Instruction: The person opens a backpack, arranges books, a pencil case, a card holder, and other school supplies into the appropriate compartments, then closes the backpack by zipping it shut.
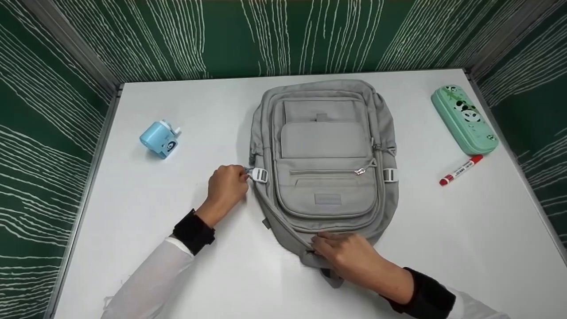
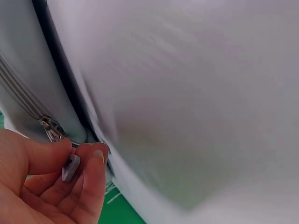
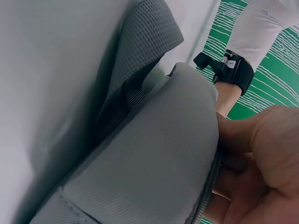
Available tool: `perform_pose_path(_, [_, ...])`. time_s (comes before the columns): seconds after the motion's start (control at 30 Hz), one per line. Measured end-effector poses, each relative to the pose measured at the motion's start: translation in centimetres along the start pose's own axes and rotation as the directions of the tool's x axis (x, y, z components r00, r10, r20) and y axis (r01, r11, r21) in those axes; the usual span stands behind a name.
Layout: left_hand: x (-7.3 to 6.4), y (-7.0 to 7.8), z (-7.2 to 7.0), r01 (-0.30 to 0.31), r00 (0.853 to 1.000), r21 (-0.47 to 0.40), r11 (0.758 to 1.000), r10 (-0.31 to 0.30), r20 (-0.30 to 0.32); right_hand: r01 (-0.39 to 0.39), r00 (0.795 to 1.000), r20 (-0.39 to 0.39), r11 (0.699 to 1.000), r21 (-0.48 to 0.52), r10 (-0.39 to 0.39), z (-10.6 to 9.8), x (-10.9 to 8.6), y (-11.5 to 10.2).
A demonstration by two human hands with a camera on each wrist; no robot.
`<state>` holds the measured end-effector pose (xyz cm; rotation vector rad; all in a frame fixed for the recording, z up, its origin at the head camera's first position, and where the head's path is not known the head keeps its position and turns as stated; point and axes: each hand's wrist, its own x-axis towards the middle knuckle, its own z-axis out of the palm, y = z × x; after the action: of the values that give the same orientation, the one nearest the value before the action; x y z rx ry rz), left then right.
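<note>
Head view gives me the layout: the grey backpack [image 1: 325,141] lies front up on the white table [image 1: 208,119], its long axis running from the far side towards the wearer, between the two hands. At its left edge, just beside a white buckle [image 1: 259,175], the left hand [image 1: 228,186] has a narrow pinch; the left wrist view shows me a zip pull [image 2: 71,168] between thumb and fingers, its metal slider [image 2: 50,128] close by. Down at the near end, the right hand [image 1: 350,254] grips the bag's edge — thumb one side, curled fingers the other — right by the zip teeth [image 3: 208,191]. What I'd steer by is the line between the grips: from the left pinch, the edge curves nearer and rightward to the right hand. The left hand is the one at the pull, so I judge that a draw along that curve, not straight across, would suit it — with the right hand as anchor.
</note>
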<state>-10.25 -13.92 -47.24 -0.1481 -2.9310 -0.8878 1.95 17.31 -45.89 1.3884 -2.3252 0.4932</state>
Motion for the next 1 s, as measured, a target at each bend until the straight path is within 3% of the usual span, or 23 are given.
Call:
perform_pose_path(0.27, [1.6,-0.2,0.2,0.042,0.999,0.014,0.999,-0.042,0.012,0.0,1.0,0.011,1.0,0.014,0.0,-0.2,0.0,-0.1])
perform_pose_path(0.47, [1.3,-0.4,0.0,0.041,0.998,0.025,0.999,-0.042,0.043,-0.013,1.0,0.013,1.0,0.014,0.013,-0.2,-0.1,-0.1])
perform_pose_path(0.53, [0.7,-0.4,-0.2,0.023,0.999,0.033,0.999,-0.025,0.032,-0.02,1.0,0.007,1.0,0.02,0.019,-0.1,-0.1,-0.1])
perform_pose_path(0.63, [-0.5,-0.3,-0.3,-0.082,0.995,0.051,0.995,0.085,-0.052,-0.025,1.0,-0.004,0.999,0.023,0.025,0.0,-0.2,0.0])
perform_pose_path(0.7, [-1.5,0.3,-0.2,-0.199,0.968,0.071,0.977,0.208,-0.142,-0.029,1.0,-0.012,0.999,0.027,0.029,0.1,-0.2,0.0])
perform_pose_path(0.77, [-2.7,1.4,0.1,-0.331,0.911,0.099,0.938,0.345,-0.225,-0.032,0.999,-0.017,0.999,0.03,0.033,0.1,-0.2,0.1])
perform_pose_path(0.83, [-4.1,2.9,0.4,-0.445,0.847,0.114,0.888,0.459,-0.267,-0.037,0.999,-0.019,0.999,0.034,0.038,0.1,-0.2,0.1])
perform_pose_path(0.9, [-5.8,4.8,0.9,-0.545,0.79,0.112,0.831,0.554,-0.263,-0.041,0.999,-0.013,0.999,0.031,0.042,0.1,-0.1,0.0])
perform_pose_path(1.0, [-8.4,7.4,1.6,-0.648,0.732,0.111,0.753,0.657,-0.18,-0.046,0.999,-0.002,0.999,0.023,0.046,0.2,0.2,0.0])
